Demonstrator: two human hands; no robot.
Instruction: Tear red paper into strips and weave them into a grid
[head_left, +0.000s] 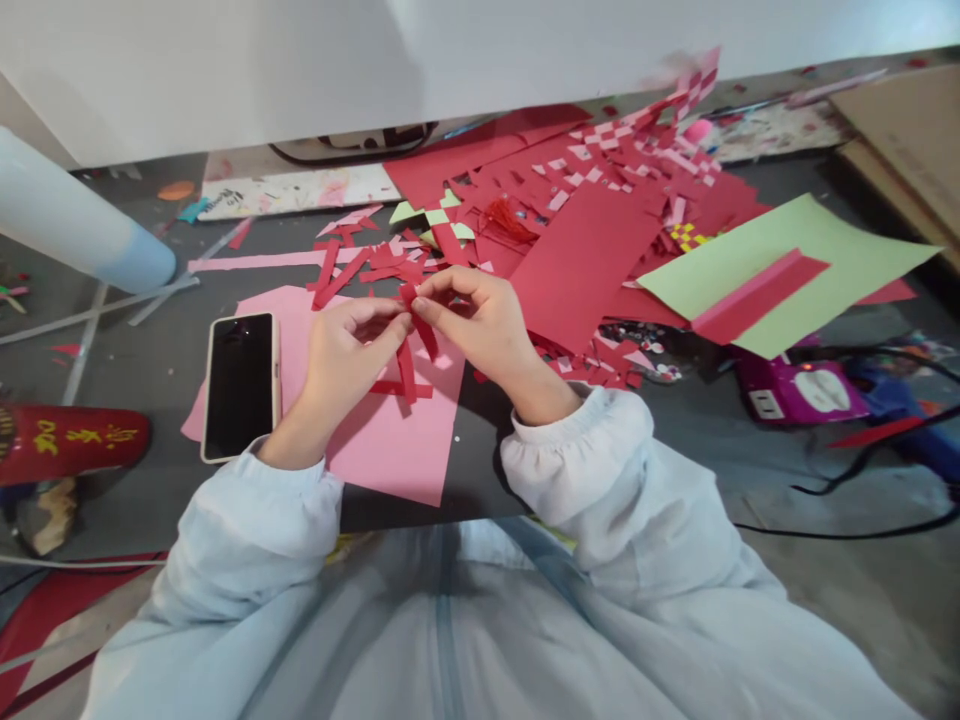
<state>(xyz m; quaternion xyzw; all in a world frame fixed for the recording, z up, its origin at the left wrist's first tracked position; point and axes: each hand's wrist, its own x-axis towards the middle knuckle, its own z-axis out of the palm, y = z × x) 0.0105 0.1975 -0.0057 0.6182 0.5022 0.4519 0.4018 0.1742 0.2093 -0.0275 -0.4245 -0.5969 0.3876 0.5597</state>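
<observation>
Both hands meet above a pink paper sheet (397,455) in the middle of the dark table. My left hand (346,350) pinches the near side of a narrow red paper strip (426,332). From the other side, my right hand (480,325) closes thumb and fingers on the upper part of the same strip, whose lower end hangs free. Below the fingertips, more red strips (406,375) lie crossed on the pink sheet. A phone (240,385) with a dark screen rests at the left, partly over the pink paper.
Red and pink scraps (367,262) lie beyond my hands, with a large red sheet (585,260) to their right. Farther right are a green sheet (795,270) and a purple box (802,390). A white cylinder (82,215) and a red cylinder (75,443) lie at the left.
</observation>
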